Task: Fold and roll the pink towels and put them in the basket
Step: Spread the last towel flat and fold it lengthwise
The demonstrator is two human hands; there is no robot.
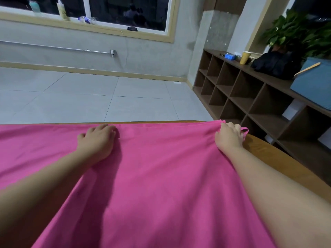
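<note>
A large pink towel (pixel 161 176) lies spread over a wooden table (pixel 279 158) and covers most of it. My left hand (pixel 98 140) rests palm down on the towel near its far edge, fingers curled over the cloth. At the far right corner my right hand (pixel 230 136) grips the towel's edge, where a small loop of fabric sticks out past the fingers. A blue basket (pixel 313 83) with a wooden handle stands on the shelf unit to the right.
A dark brown cubby shelf (pixel 241 97) runs along the right wall, carrying a black bag (pixel 275 65), a yellow cup (pixel 245 57) and a potted plant (pixel 300 33). Beyond the table lies grey tiled floor (pixel 89 97) under a window.
</note>
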